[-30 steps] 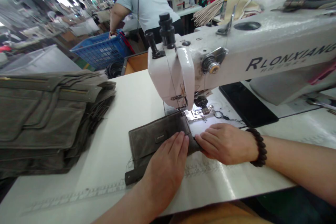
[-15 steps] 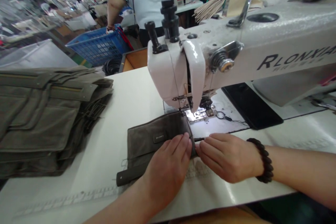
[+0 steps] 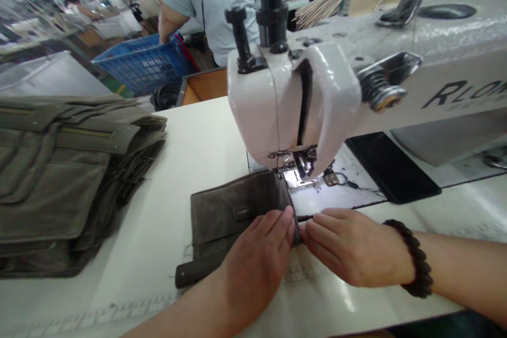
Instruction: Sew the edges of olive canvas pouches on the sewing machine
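Left hand, right hand slid slightly lower-right in frame; brown piece, corner at sewing machine, barely shifted: likely aligning. Left flat, fingers together; right bunched, pinch unclear.

a dark beaded bracelet

it circles the wrist of the right hand, at the right of the scene: chunky brown-black beads, rounded, set close in one row with a scalloped edge. the right forearm is bare. near and left, the left hand and left forearm are bare too.
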Motion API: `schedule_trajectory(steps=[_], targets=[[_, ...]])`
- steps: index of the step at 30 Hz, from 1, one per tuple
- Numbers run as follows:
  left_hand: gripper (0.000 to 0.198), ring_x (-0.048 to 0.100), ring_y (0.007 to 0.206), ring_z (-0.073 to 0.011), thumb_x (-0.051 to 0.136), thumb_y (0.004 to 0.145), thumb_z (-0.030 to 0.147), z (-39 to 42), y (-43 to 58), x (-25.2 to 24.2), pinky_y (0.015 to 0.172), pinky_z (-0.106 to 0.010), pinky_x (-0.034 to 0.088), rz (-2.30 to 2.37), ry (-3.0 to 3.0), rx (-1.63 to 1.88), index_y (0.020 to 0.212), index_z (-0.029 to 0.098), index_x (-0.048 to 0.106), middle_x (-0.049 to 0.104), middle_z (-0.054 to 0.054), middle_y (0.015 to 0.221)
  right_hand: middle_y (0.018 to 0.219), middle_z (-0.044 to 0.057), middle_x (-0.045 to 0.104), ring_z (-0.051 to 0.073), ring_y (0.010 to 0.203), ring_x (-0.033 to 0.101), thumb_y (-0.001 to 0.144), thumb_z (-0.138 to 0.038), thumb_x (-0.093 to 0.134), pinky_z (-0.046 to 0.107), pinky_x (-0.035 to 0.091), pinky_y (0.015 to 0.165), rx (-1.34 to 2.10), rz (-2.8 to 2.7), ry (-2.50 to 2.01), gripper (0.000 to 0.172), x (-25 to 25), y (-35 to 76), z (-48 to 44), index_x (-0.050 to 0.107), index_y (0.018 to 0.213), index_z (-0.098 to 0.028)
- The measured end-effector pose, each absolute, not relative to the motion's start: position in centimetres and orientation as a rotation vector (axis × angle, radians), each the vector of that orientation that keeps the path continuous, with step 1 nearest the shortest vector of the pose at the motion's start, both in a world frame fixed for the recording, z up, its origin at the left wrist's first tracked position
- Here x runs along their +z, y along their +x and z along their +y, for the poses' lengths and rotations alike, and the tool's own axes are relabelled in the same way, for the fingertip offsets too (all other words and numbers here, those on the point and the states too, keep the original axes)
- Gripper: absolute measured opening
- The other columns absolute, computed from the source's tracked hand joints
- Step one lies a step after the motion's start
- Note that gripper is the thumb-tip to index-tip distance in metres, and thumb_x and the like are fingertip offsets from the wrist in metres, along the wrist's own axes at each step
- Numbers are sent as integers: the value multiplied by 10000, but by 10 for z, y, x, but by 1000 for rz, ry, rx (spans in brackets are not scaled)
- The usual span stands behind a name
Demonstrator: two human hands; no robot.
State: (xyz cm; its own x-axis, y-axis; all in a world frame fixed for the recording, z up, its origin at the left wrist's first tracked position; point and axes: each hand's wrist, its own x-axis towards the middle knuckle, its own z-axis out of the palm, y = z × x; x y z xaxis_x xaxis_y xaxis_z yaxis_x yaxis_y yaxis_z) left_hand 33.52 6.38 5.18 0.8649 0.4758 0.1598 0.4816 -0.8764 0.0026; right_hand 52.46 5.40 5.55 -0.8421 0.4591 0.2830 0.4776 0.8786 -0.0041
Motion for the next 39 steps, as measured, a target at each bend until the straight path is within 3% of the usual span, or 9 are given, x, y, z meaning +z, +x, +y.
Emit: schedule_trajectory(steps=[16, 22, 30, 35, 39], targets=[[342, 489, 1014, -201, 345, 808, 63, 97, 335, 40, 821, -324, 439, -832, -2964, -126, 1125, 56, 472, 516, -105, 1183, 626, 30, 467, 148, 566, 375, 873, -98, 299, 294, 234, 502, -230, -2660, -860, 322, 50, 521, 83, 549, 669, -112], [300, 514, 935, -191, 388, 782, 48, 111, 337, 40, 796, -303, 457, -843, -2983, -282, 1060, 53, 502, 564, -102, 1066, 719, 57, 561, 141, 560, 410, 867, -59, 210, 278, 243, 497, -364, -2556, -1001, 409, 54, 519, 86, 583, 721, -138], [249, 511, 867, -171, 401, 786, 57, 123, 338, 42, 833, -280, 439, -873, -3062, -397, 996, 81, 532, 567, -71, 962, 806, 56, 609, 137, 595, 500, 799, -77, 371, 281, 283, 530, -427, -2527, -1149, 233, 47, 522, 89, 586, 832, -161], [251, 505, 872, -174, 421, 748, 41, 127, 338, 50, 836, -291, 443, -930, -3175, -394, 944, 104, 565, 566, -71, 960, 579, 6, 568, 145, 499, 483, 821, -184, 439, 273, 242, 476, -430, -2478, -1302, 166, 44, 524, 89, 593, 882, -198], [248, 501, 901, -177, 399, 775, 54, 128, 339, 51, 858, -307, 434, -936, -3187, -373, 961, 111, 552, 557, -75, 987, 630, 10, 601, 141, 530, 510, 808, -177, 467, 263, 241, 477, -354, -2498, -1339, 145, 44, 523, 90, 598, 864, -202]])
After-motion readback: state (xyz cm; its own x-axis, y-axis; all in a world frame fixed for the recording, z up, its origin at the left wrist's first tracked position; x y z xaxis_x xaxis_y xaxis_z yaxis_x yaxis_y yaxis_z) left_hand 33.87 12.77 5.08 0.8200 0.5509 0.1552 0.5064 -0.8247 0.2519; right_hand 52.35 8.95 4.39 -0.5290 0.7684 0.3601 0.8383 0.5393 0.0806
